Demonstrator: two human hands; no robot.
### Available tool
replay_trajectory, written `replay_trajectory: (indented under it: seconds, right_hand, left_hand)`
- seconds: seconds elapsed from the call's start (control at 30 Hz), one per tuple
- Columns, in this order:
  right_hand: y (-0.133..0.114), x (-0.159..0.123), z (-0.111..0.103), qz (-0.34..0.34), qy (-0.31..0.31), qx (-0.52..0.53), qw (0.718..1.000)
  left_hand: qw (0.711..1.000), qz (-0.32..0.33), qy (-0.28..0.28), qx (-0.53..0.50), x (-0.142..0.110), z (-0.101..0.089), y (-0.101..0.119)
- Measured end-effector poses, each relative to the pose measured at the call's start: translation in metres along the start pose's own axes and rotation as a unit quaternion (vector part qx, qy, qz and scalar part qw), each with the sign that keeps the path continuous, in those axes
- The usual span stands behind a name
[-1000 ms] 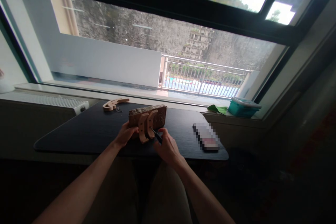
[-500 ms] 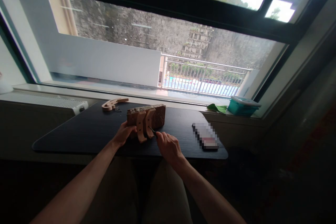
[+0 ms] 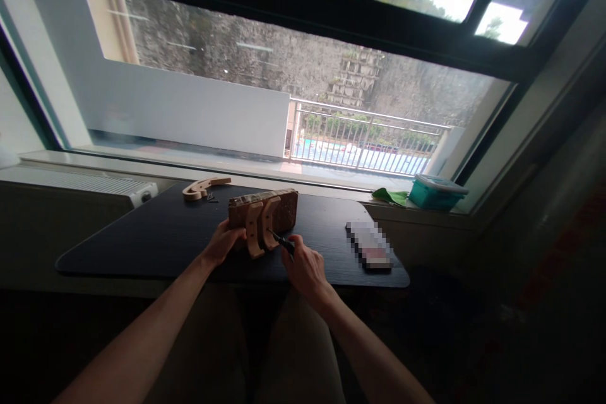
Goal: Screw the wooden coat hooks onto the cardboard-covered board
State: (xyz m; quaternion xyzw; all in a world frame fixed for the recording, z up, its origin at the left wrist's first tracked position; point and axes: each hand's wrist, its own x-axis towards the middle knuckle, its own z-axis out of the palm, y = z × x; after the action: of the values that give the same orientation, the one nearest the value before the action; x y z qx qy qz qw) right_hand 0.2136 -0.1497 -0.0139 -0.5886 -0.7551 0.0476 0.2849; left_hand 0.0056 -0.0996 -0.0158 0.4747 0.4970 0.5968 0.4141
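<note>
A brown block (image 3: 287, 213) stands tilted on its edge on the dark table, with a pale, rough-looking top side. Two curved wooden pieces (image 3: 254, 230) with small dark holes sit side by side against its near face. My left hand (image 3: 221, 243) is closed on the block's lower left end, the thumb by the left curved piece. In my right hand (image 3: 305, 267) is a dark-handled screwdriver (image 3: 285, 243), its thin shaft reaching to the right curved piece. Whether the tip sits in a hole or on a screw is too small to tell.
Farther back on the black table (image 3: 127, 240) lie more curved wood (image 3: 204, 188) and several small screws (image 3: 211, 197). A blurred-out phone-like slab (image 3: 370, 245) lies at the right. The windowsill beyond holds a teal box (image 3: 436, 194) and something flat and green (image 3: 391, 196). A radiator (image 3: 95, 183) is left.
My right hand's fingers have shifted back and loosened on the screwdriver, so more of its dark handle shows. The left hand and the block have stayed in place.
</note>
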Motion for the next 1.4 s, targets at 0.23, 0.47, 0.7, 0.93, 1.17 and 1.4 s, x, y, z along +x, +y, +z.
replay_trajectory:
  seconds: [0.23, 0.47, 0.7, 0.93, 1.17, 1.4]
  right_hand:
    - [0.000, 0.001, 0.004, -0.162, 0.051, -0.181, 0.969]
    - [0.001, 0.000, 0.018, -0.088, 0.055, -0.007, 0.995]
    - [0.003, 0.006, 0.022, 0.070, 0.041, 0.177, 0.981]
    - [0.000, 0.003, 0.020, 0.068, 0.044, 0.187, 0.979]
    - [0.005, 0.001, 0.025, 0.030, 0.087, 0.221, 0.971]
    - [0.012, 0.001, 0.031, -0.029, 0.139, 0.235, 0.962]
  left_hand:
    - [1.000, 0.007, 0.000, 0.004, 0.000, 0.000, 0.000]
    - [1.000, 0.008, -0.008, 0.002, 0.003, -0.003, -0.003]
    - [1.000, 0.008, -0.010, 0.002, 0.003, -0.002, -0.004]
    - [1.000, 0.010, -0.007, -0.001, 0.003, -0.002, -0.003]
    - [1.000, 0.002, -0.003, 0.003, 0.004, -0.003, -0.004]
    - [1.000, 0.002, 0.003, 0.017, 0.005, -0.004, -0.005]
